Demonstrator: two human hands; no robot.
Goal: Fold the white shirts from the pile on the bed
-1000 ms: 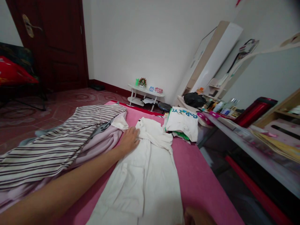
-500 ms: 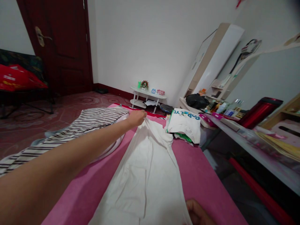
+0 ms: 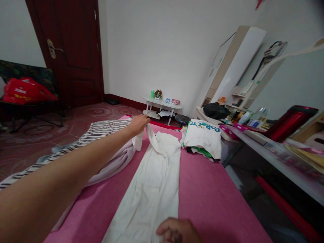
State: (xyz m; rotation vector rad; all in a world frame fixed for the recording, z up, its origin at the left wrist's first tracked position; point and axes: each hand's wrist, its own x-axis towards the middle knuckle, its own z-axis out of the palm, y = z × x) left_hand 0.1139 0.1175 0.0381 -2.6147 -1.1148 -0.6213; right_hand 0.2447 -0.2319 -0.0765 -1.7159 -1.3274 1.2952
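Note:
A white garment (image 3: pixel 154 182) lies stretched lengthwise along the pink bed cover (image 3: pixel 202 195). My left hand (image 3: pixel 138 124) reaches far out and pinches the garment's far end, lifting a strip of it off the bed. My right hand (image 3: pixel 178 231) sits at the bottom edge, fingers curled on the garment's near end. A striped cloth (image 3: pixel 96 133) over a pale pink one (image 3: pixel 116 162) lies to the left of the white garment.
A stack of folded shirts (image 3: pixel 204 135) sits at the bed's far right corner. A cluttered desk (image 3: pixel 278 148) with a red flask (image 3: pixel 291 123) runs along the right. A small white table (image 3: pixel 162 106) stands by the far wall, a dark door (image 3: pixel 73 54) at left.
My left hand went from the garment's collar area to its far end, gripped it and pulled it taut and straight. My right hand came further into view on the near end.

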